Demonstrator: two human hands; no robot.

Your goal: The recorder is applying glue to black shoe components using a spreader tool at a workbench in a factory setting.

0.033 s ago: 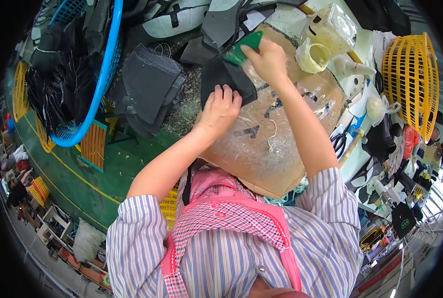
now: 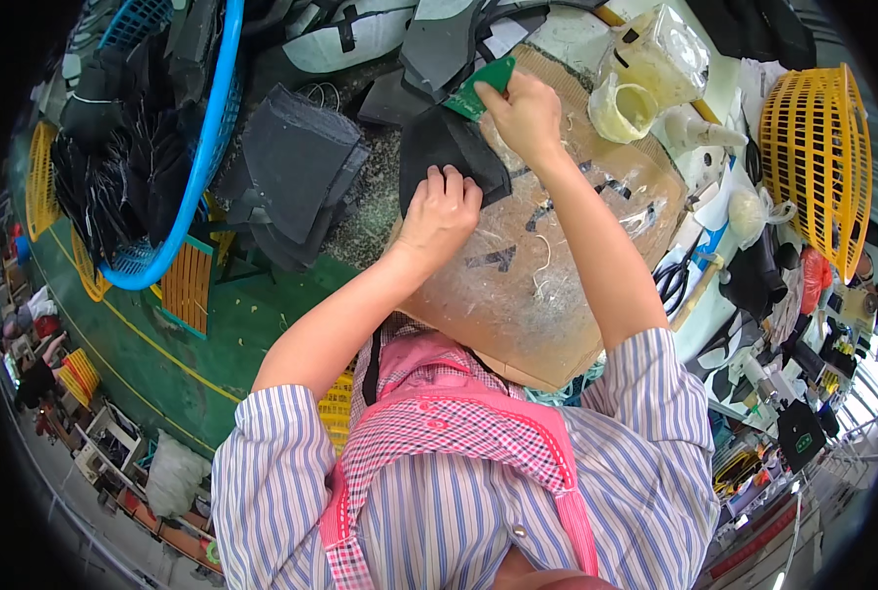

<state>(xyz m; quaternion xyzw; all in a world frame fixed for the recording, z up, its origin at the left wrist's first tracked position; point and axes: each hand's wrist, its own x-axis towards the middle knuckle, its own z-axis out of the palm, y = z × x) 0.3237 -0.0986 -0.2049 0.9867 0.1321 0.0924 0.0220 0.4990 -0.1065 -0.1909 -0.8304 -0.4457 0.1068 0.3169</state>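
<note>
A dark sheet-material piece (image 2: 444, 147) lies at the near-left part of the glue-smeared cardboard (image 2: 517, 315), overhanging its left side. My left hand (image 2: 441, 211) rests on the piece's near edge, fingers laid over it and side by side; the thumb is mostly hidden. In my right hand (image 2: 524, 116) a green flat scraper (image 2: 485, 88) is gripped between thumb and fingers. Its blade is tilted at the far edge of the dark piece; whether it touches, I cannot tell. Black tape strips (image 2: 490, 259) and a pale string (image 2: 544, 258) lie on the cardboard.
A glue-coated pot (image 2: 624, 110) stands beyond my right hand. To the left are a stack of dark pieces (image 2: 296, 167) and a blue-rimmed basket (image 2: 203, 147) of black material. Scissors (image 2: 671, 280) lie right of the cardboard, near a yellow basket (image 2: 815, 162).
The scraper and my right hand have shifted slightly left, and the blade's angle has changed. My left hand has barely moved on the dark piece.
</note>
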